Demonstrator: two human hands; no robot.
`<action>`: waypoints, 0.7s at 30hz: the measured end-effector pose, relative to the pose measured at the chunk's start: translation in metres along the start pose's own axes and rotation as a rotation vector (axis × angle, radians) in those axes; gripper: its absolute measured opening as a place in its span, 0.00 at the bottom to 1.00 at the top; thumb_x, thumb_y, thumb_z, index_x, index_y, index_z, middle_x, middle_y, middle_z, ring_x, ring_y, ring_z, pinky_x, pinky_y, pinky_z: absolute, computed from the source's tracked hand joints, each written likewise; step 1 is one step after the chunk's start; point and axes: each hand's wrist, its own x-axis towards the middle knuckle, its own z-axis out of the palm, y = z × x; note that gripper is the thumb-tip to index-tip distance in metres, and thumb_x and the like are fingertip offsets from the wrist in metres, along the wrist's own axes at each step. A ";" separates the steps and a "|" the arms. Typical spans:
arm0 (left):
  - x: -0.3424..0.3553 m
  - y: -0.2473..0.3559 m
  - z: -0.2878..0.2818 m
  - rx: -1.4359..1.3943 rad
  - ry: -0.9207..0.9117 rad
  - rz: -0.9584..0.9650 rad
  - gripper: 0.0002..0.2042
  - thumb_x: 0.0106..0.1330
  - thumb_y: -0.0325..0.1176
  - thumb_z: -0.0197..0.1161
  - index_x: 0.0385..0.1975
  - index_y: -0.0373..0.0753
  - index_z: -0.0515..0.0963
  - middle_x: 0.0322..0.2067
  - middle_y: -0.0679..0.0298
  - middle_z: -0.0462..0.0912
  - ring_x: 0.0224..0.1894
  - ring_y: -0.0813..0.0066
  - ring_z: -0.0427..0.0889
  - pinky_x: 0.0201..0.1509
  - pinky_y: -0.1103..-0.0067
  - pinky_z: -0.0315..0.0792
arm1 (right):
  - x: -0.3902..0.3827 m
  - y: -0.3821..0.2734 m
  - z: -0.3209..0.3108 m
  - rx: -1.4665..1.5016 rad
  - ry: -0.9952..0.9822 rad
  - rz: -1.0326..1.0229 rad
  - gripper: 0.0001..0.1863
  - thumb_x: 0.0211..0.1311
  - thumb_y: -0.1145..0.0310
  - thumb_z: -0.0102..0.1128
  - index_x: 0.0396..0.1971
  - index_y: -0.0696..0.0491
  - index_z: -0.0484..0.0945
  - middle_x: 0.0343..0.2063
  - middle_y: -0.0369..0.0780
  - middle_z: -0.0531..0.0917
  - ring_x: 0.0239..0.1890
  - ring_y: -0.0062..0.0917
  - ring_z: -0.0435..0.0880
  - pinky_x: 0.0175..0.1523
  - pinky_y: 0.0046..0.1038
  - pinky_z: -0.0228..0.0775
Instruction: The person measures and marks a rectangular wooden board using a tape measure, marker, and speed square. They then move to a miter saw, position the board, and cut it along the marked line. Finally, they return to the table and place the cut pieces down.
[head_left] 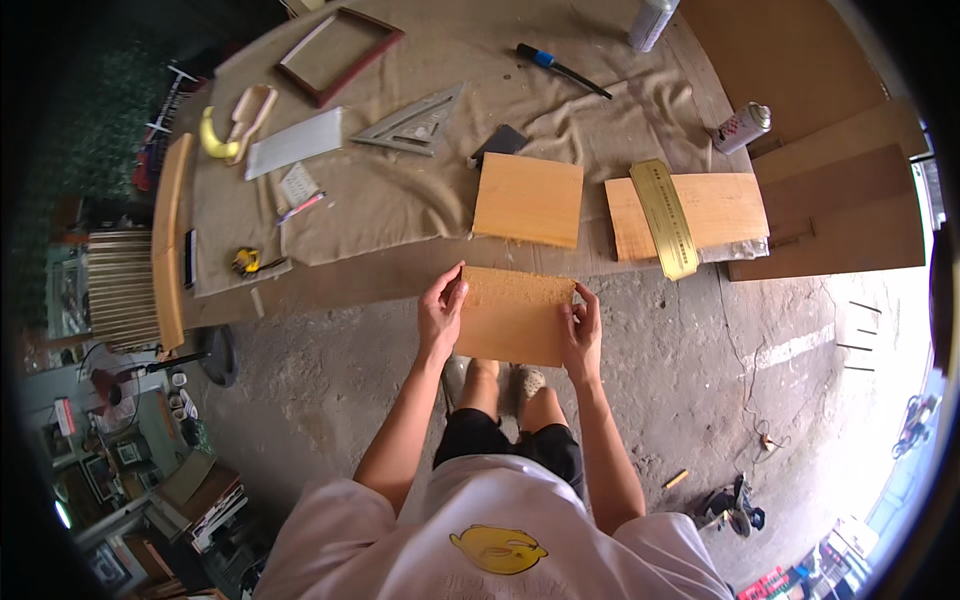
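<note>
Between my hands is a rectangular wooden board (pixel 512 325), held in front of my body at the table's near edge. My left hand (pixel 440 312) grips its left side, the thumb lying on the upper face. On the right side my right hand (pixel 582 332) pinches it the same way. Along the board's far edge the surface looks rough and crumbly. Just beyond it, a second square wooden board (pixel 528 200) lies on the cloth, partly over a dark sheet (pixel 500 141). A longer board (pixel 720 205) lies to the right, with a gold plaque (pixel 662 220) across it.
A brown cloth (pixel 400 200) covers the table. On it are a triangle square (pixel 415 122), an empty frame (pixel 340 55), a blue-and-black brush (pixel 562 70), a tape measure (pixel 247 262) and a spray can (pixel 742 128). Large wooden panels (pixel 830 225) stand at the right.
</note>
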 end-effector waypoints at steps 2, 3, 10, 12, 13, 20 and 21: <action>0.019 -0.005 0.006 0.037 -0.026 -0.058 0.19 0.71 0.29 0.59 0.61 0.33 0.72 0.49 0.63 0.81 0.45 0.83 0.77 0.53 0.84 0.71 | 0.015 -0.007 0.007 0.056 0.070 0.050 0.23 0.71 0.69 0.54 0.64 0.52 0.65 0.27 0.32 0.73 0.25 0.12 0.67 0.32 0.17 0.63; 0.029 0.001 0.008 0.062 -0.048 -0.096 0.19 0.72 0.29 0.59 0.61 0.33 0.72 0.49 0.63 0.81 0.46 0.83 0.77 0.54 0.83 0.71 | 0.022 -0.005 0.012 0.086 0.113 0.085 0.23 0.71 0.70 0.54 0.64 0.52 0.65 0.25 0.32 0.72 0.23 0.12 0.66 0.31 0.18 0.62; 0.054 0.020 0.016 0.018 -0.073 -0.229 0.19 0.72 0.27 0.58 0.61 0.34 0.72 0.47 0.61 0.82 0.46 0.82 0.78 0.54 0.83 0.72 | 0.044 0.004 0.018 0.095 0.140 0.194 0.27 0.70 0.73 0.53 0.68 0.52 0.63 0.26 0.30 0.73 0.28 0.10 0.68 0.34 0.14 0.62; 0.060 0.022 0.017 0.022 -0.063 -0.258 0.18 0.71 0.26 0.59 0.61 0.33 0.73 0.47 0.61 0.81 0.46 0.82 0.78 0.52 0.83 0.73 | 0.048 0.002 0.021 0.181 0.146 0.214 0.27 0.70 0.73 0.53 0.68 0.53 0.63 0.30 0.29 0.77 0.31 0.09 0.71 0.37 0.13 0.64; 0.062 0.020 0.018 0.018 -0.054 -0.260 0.18 0.71 0.26 0.59 0.60 0.33 0.73 0.47 0.61 0.81 0.45 0.82 0.78 0.51 0.83 0.73 | 0.050 0.003 0.020 0.175 0.136 0.223 0.27 0.71 0.73 0.53 0.68 0.54 0.62 0.34 0.32 0.79 0.34 0.10 0.73 0.40 0.14 0.66; 0.060 0.011 0.018 0.131 -0.008 -0.177 0.17 0.70 0.26 0.60 0.57 0.32 0.75 0.48 0.60 0.76 0.42 0.81 0.79 0.46 0.85 0.75 | 0.056 -0.003 0.017 0.200 0.110 0.247 0.26 0.72 0.72 0.52 0.68 0.57 0.63 0.47 0.39 0.83 0.45 0.15 0.79 0.52 0.19 0.69; 0.061 0.011 0.019 0.133 -0.006 -0.187 0.16 0.70 0.26 0.60 0.57 0.32 0.75 0.48 0.60 0.76 0.41 0.81 0.79 0.45 0.85 0.75 | 0.058 -0.004 0.019 0.209 0.129 0.246 0.26 0.71 0.73 0.53 0.67 0.57 0.63 0.45 0.38 0.83 0.43 0.14 0.78 0.50 0.18 0.69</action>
